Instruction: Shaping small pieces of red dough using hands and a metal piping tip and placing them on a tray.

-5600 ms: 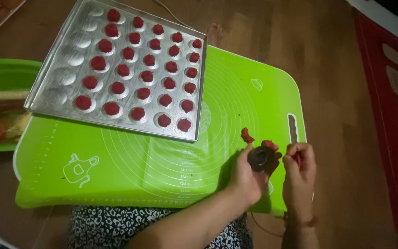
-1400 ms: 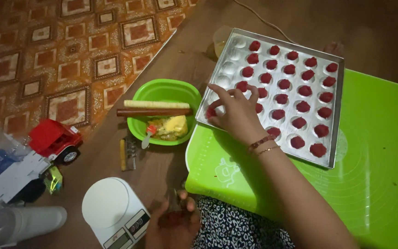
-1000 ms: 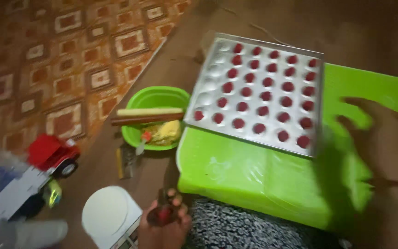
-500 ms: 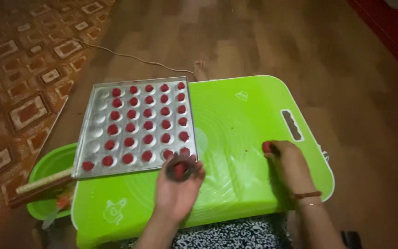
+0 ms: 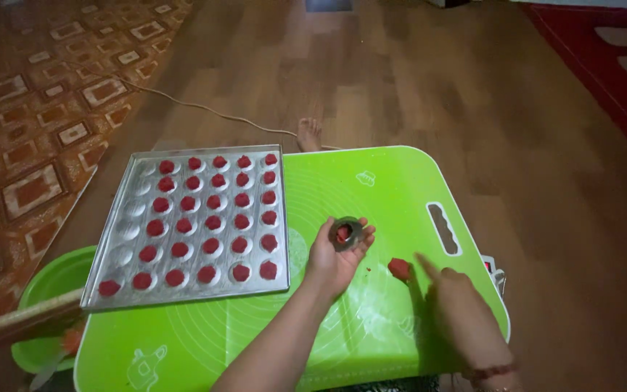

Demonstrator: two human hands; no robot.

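— What did the left hand (image 5: 335, 254) hold?
— A small round mould (image 5: 345, 234), cupped over the green board (image 5: 371, 181) near its middle.
— The right hand (image 5: 459, 308)?
— Empty, finger reaching toward the red dough lump (image 5: 399, 268) by the board's right edge.

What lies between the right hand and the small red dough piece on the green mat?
Only bare green mat separates right hand from red dough piece, head view.

Left hand (image 5: 335, 254) palm up, fingers cupped and curled, forearm angled up from lower left. Right hand (image 5: 459, 305) palm down, index finger extended forward.
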